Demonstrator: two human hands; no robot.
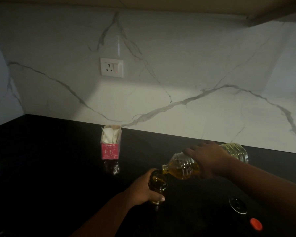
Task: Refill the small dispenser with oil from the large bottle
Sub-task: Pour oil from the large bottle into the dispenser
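- Pouring is under way, as we judge it: our right hand (pixel 207 159) wraps over the middle of the large bottle (pixel 184 165), fingers curled tight on its ribbed wall, and tips it neck-down toward our left.
- We hold the small dispenser (pixel 157 184) upright in our left hand (pixel 143 190), fingers closed around its dark glass body just below the open mouth, thumb across the front near the label.
- The bottle's long axis runs from its raised base, beyond our right knuckles, down and leftward to its neck, which ends just above the dispenser's rim, right over the left fingertips.
- Oil pools yellow in the lowered shoulder of the bottle; whether a stream is crossing into the dispenser we cannot tell in this dim light.
- What matters next, we think, is keeping the neck directly over the opening; a drift toward our right hand would spill onto the black counter (pixel 58 168).
- A red cap (pixel 256 224) and a dark round lid (pixel 237 205) lie on the counter, nearer our right forearm, well apart from both sets of fingers.
- A pink carton (pixel 110 144) stands by the wall, far beyond our left fingers.
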